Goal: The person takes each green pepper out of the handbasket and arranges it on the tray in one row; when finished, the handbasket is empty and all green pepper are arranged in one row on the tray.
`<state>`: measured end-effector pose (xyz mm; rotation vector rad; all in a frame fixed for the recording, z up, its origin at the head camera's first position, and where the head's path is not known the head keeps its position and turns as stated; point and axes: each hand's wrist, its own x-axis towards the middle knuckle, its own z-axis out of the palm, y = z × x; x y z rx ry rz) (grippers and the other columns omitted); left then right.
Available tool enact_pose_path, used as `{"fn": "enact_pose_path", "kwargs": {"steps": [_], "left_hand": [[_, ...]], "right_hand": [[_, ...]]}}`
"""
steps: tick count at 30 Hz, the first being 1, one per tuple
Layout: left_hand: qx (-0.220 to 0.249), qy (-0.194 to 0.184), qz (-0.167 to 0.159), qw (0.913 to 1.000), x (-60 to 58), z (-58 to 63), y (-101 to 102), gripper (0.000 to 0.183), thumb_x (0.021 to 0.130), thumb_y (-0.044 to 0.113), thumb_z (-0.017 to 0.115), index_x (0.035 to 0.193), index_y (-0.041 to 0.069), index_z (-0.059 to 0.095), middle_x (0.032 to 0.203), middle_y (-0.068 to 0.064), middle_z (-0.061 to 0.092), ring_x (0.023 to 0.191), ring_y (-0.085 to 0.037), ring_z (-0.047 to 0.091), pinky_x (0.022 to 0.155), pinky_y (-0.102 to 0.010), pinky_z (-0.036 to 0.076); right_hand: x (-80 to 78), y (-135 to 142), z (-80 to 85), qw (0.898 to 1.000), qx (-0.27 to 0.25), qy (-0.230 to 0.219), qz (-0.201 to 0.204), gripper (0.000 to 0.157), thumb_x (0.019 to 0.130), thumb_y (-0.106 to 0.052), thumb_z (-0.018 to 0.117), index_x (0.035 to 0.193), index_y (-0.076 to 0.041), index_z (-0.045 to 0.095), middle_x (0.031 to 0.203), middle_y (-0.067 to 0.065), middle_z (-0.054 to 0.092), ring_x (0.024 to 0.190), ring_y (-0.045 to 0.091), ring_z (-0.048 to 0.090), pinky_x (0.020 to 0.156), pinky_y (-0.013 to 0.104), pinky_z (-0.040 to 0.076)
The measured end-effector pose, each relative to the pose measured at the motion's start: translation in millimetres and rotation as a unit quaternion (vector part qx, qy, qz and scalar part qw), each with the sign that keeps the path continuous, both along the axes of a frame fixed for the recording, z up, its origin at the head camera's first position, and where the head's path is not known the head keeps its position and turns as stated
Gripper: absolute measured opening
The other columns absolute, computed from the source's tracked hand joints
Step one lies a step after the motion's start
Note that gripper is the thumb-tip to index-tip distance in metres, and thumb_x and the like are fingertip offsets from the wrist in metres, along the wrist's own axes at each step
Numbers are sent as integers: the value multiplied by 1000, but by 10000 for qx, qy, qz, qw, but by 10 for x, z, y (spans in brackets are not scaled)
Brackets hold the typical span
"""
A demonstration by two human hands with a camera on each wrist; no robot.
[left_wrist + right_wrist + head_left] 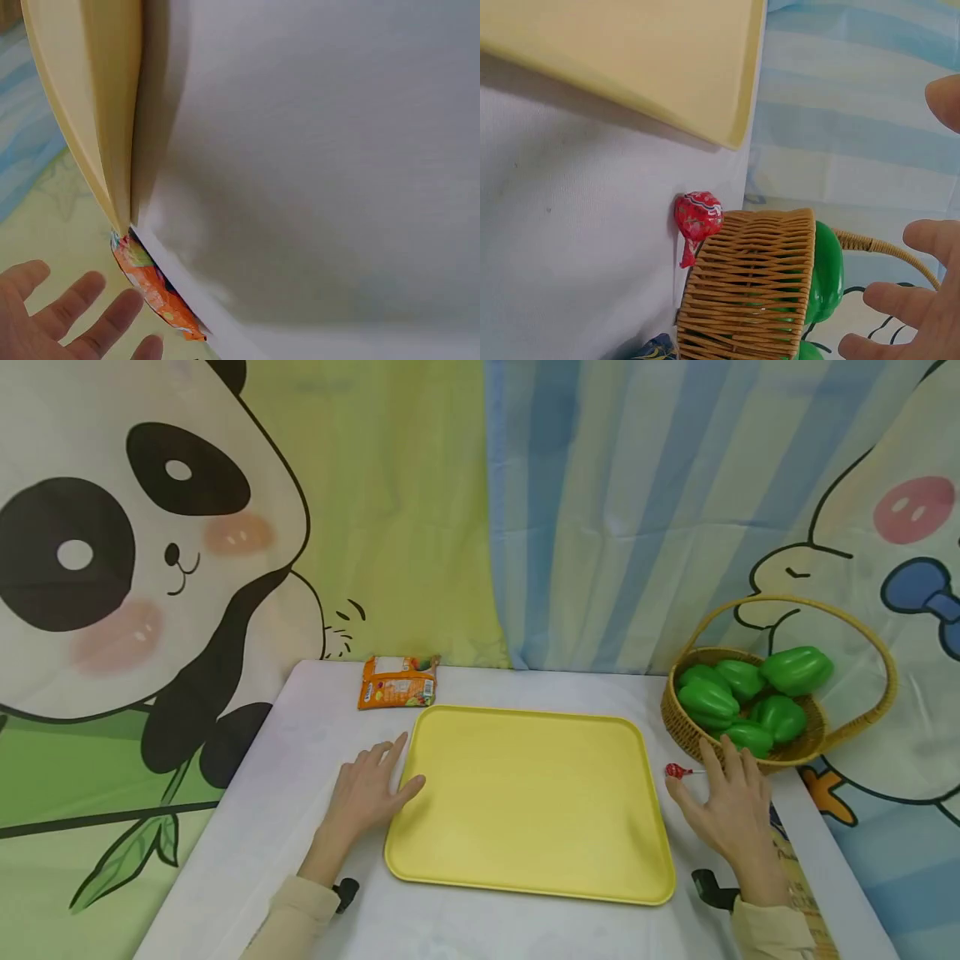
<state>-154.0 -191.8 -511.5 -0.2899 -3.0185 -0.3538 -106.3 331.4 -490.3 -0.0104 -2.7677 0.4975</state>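
A tray [525, 802] lies in the middle of the table [480, 931], in front of me. Just behind its far left corner, near the table's back edge, is a snack packet [397, 683]. At the table's far right, apart from the tray, stands a basket [678, 727] with peppers [797, 671] in it. A lollipop [678, 771] lies between tray and basket. The left hand [367, 789] is at the tray's left edge; the right hand [723, 806] is right of the tray, before the basket. Behind the table I see a curtain [570, 527].
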Motion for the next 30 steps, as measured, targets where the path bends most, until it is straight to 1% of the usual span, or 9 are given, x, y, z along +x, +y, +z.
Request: {"fn": "enact_pose_path", "kwargs": {"steps": [4,8,11,14,16,19,22,25,30], "left_hand": [[-138,-118,-59,9998,172,-12,-14,88,90,72,53,158,19,34,131,-15,64,111,-35,61,84,-55,48],[-166,-379,-76,9991,313,-7,-26,94,87,76,53,158,18,33,127,-14,66,107,-32,62,79,-51,49],[-117,-617,-101,9980,404,-4,-31,98,84,78,55,158,17,33,123,-14,66,101,-29,63,77,-49,49],[-2,-1000,-63,9950,493,-10,-36,105,81,79,60,159,15,31,111,-10,66,89,-23,59,72,-43,48],[118,-1290,-26,9916,546,-9,-38,110,78,79,63,159,14,29,107,-9,65,87,-21,57,74,-43,48],[282,-1644,13,9860,619,-13,-41,117,74,80,67,160,10,26,118,-11,65,101,-26,61,85,-50,49],[296,-1768,-34,9838,672,-26,-47,125,70,82,68,159,7,26,134,-17,62,120,-31,60,96,-58,45],[255,-1816,-99,9830,695,-52,-52,135,61,84,73,160,5,24,137,-16,60,123,-30,59,97,-59,45],[288,-2004,-77,9793,687,-77,-42,153,43,78,86,160,5,20,139,-13,58,125,-29,56,98,-59,42]], "right_hand": [[9,-29,9,9979,-58,630,100,81,88,-48,69,149,-3,43,151,33,37,132,61,35,97,78,25],[4,-37,28,9924,-38,1201,262,79,85,-48,72,143,1,49,143,35,45,125,58,42,97,73,31],[-10,-38,36,9880,-22,1487,415,80,87,-54,67,139,5,52,140,36,47,123,58,45,97,72,33],[-39,-14,44,9835,85,1709,580,84,90,-63,56,136,7,53,138,38,49,119,60,46,94,72,36],[-55,20,65,9831,161,1717,619,87,91,-67,51,135,8,53,137,38,48,118,60,46,94,73,36],[-66,93,117,9850,227,1598,606,85,90,-64,54,136,8,52,137,39,47,118,60,45,97,72,34],[-78,181,182,9865,260,1509,583,83,89,-59,60,137,7,51,137,38,47,118,60,44,99,71,32],[-84,270,233,9857,466,1538,514,85,88,-60,60,138,8,51,138,39,47,117,61,45,95,74,35],[-100,392,272,9918,515,1154,161,88,87,-55,65,145,7,43,142,38,45,121,61,42,98,74,32]]}}
